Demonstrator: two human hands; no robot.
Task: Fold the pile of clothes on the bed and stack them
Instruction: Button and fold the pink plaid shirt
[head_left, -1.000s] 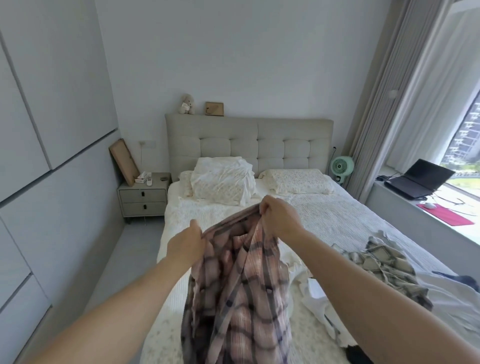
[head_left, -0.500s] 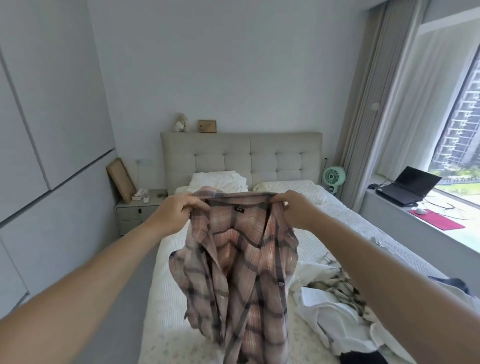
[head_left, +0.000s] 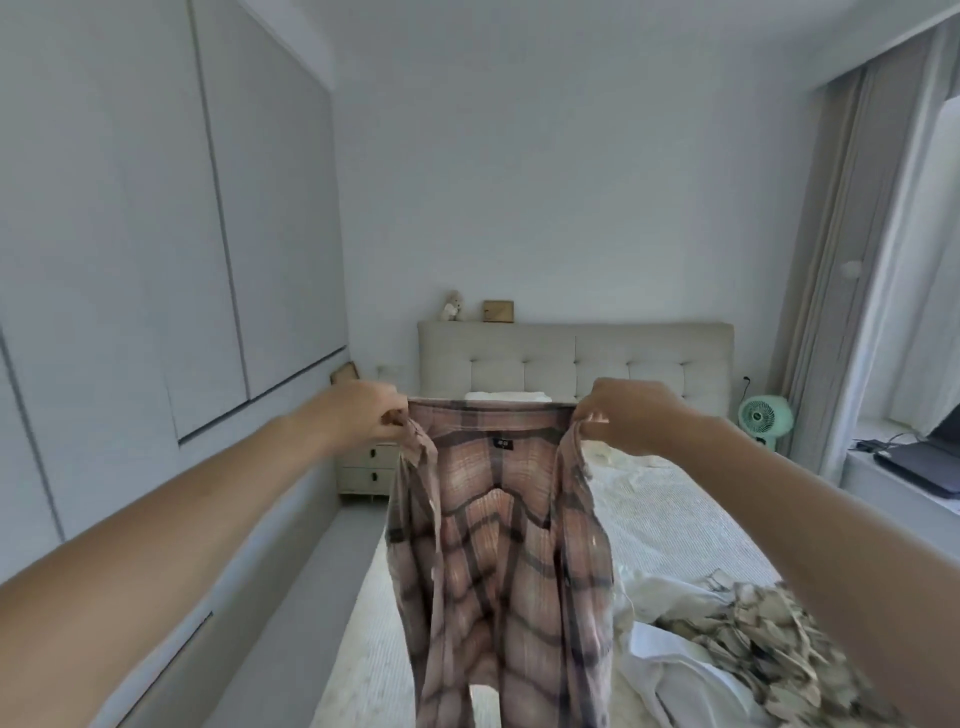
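A pink and grey plaid shirt (head_left: 498, 545) hangs in the air above the bed (head_left: 675, 519), open at the front with its collar label facing me. My left hand (head_left: 363, 415) pinches the left shoulder of the shirt. My right hand (head_left: 623, 415) pinches the right shoulder. The collar is stretched level between both hands. To the lower right on the bed lies the pile of clothes (head_left: 727, 639): white garments and a beige plaid one, crumpled together.
A padded headboard (head_left: 576, 358) stands behind the shirt, with a bedside drawer unit (head_left: 363, 467) to the left. A green fan (head_left: 763, 418) and a laptop (head_left: 924, 457) on the window ledge are at the right. Grey cupboard doors line the left wall.
Both hands have lifted the shirt higher and moved apart, pulling the collar straight and spreading the shirt. The camera has tilted upward.
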